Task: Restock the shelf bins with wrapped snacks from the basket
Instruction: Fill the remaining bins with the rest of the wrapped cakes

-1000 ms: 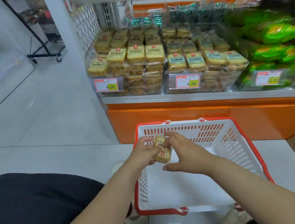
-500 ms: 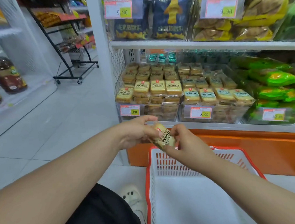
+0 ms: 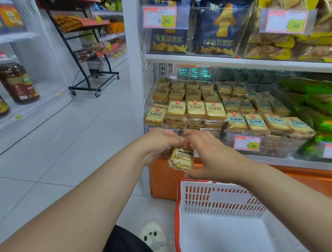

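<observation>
Snack [image 3: 181, 158] held above basket [image 3: 217, 198].

1 head-worn view, forward and down, close on shelf bins [image 3: 183, 113].

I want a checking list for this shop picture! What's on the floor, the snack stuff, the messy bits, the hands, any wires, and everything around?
Surface: pale tiled floor.
Job's things: wrapped snack held in front of the left bin of same yellow packs; white basket with red rim below.
Clutter: nothing seen.
Hands: left hand and right hand both pinch the snack's top.
Cables: nothing seen.
Surroundings: price tag reading 8.00, blue bags above, black rack, bottle.
</observation>
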Demonstrator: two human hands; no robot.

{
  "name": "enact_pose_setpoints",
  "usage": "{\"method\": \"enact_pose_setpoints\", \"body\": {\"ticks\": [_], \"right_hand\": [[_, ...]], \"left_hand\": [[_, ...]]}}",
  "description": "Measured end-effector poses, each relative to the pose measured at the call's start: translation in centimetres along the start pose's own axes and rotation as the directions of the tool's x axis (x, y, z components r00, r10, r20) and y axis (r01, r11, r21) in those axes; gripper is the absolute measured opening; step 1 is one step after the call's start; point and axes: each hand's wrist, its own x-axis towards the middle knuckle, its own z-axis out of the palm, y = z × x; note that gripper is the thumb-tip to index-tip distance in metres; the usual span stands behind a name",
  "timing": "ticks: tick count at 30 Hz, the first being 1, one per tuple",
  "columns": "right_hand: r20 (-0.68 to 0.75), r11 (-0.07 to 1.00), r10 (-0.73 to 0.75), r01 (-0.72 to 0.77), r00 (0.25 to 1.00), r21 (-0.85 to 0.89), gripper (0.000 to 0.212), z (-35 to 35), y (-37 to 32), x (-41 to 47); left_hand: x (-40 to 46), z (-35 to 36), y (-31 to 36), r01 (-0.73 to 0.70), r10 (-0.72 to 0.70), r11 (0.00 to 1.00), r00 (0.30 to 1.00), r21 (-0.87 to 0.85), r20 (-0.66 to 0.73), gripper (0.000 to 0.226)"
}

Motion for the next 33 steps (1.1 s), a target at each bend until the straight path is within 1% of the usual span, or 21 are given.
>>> {"method": "enact_pose_setpoints", "body": {"ticks": [3,5,7,8,9,10,11,12,13,14,15,17,18,21,23,25,29,31,33], "right_hand": [[-0.007,0.998,-0.054,0.054,0.998,0.011,0.060,0.0,0.4,1.3],[-0.014,0.997,-0.076,0.077,0.997,0.028,0.054,0.4,0.5,2.3],[-0.039,0.993,-0.066,0.070,0.997,0.095,0.051,0.6,0.5,3.3],[-0.063,0.987,-0.048,0.057,0.997,0.147,0.051,0.6,0.6,3.8],[-0.090,0.978,-0.025,0.043,0.996,0.204,0.050,0.3,0.6,4.3],[-0.118,0.963,0.001,0.031,0.993,0.269,0.048,-0.2,0.7,5.0],[-0.149,0.942,0.028,0.024,0.988,0.334,0.048,-0.9,0.7,5.8],[-0.177,0.924,0.050,0.022,0.983,0.383,0.047,-1.6,1.0,6.9],[-0.200,0.910,0.067,0.022,0.977,0.413,0.048,-2.4,1.1,8.1],[-0.223,0.900,0.086,0.020,0.971,0.435,0.049,-3.0,1.3,9.5],[-0.242,0.893,0.106,0.015,0.964,0.449,0.049,-3.6,1.5,10.9],[-0.246,0.904,0.126,-0.009,0.961,0.428,0.049,-4.1,1.7,13.9],[-0.229,0.921,0.121,-0.023,0.966,0.390,0.049,-4.1,1.7,15.1],[-0.106,0.971,0.096,-0.069,0.990,0.229,0.052,-3.2,2.3,17.6],[-0.025,0.995,0.081,-0.079,0.996,0.058,0.057,-2.1,2.7,18.2],[0.000,0.997,0.061,-0.061,0.998,-0.050,0.059,-1.6,2.9,18.2],[0.027,0.997,0.037,-0.035,0.999,-0.071,0.057,-2.1,2.7,17.6],[0.056,0.997,0.029,-0.025,0.998,-0.070,0.065,-2.1,2.6,17.1],[0.075,0.999,0.030,-0.027,0.997,-0.039,0.081,-2.0,2.8,16.3]], "left_hand": [[0.2,-1.4,0.4,0.010,-0.009,0.999,1.000,-0.034,0.002,0.018],[0.1,-2.1,0.5,0.015,-0.016,0.997,1.000,-0.069,-0.008,0.017],[0.1,-2.8,0.8,-0.002,-0.005,0.991,0.999,-0.137,-0.052,0.017],[0.1,-3.1,1.1,-0.034,0.019,0.989,0.995,-0.146,-0.102,0.016],[0.2,-3.6,1.2,-0.084,0.064,0.991,0.981,-0.103,-0.185,0.016],[0.4,-4.1,1.2,-0.136,0.133,0.991,0.949,0.009,-0.287,0.019],[0.7,-4.7,1.1,-0.176,0.232,0.968,0.899,0.180,-0.371,0.025],[0.9,-5.3,0.9,-0.190,0.330,0.915,0.860,0.355,-0.390,0.031],[1.2,-5.7,0.6,-0.180,0.385,0.855,0.848,0.486,-0.364,0.037],[1.4,-5.8,0.2,-0.160,0.400,0.806,0.857,0.569,-0.325,0.043],[1.7,-5.8,-0.2,-0.143,0.393,0.777,0.871,0.613,-0.295,0.048],[1.9,-5.5,-0.7,-0.110,0.361,0.780,0.883,0.616,-0.299,0.053],[2.0,-5.4,-0.8,-0.104,0.358,0.792,0.877,0.602,-0.320,0.053],[2.0,-5.4,-0.7,-0.089,0.375,0.814,0.836,0.574,-0.402,0.052],[1.9,-5.5,-0.5,-0.091,0.405,0.790,0.820,0.606,-0.404,0.053],[1.7,-5.4,-0.4,-0.116,0.443,0.750,0.819,0.651,-0.364,0.054],[1.9,-5.0,-0.6,-0.115,0.471,0.640,0.839,0.760,-0.271,0.052],[2.0,-4.9,-0.8,-0.108,0.483,0.597,0.840,0.795,-0.248,0.054],[2.1,-4.9,-0.9,-0.087,0.504,0.551,0.827,0.830,-0.248,0.056]]}}
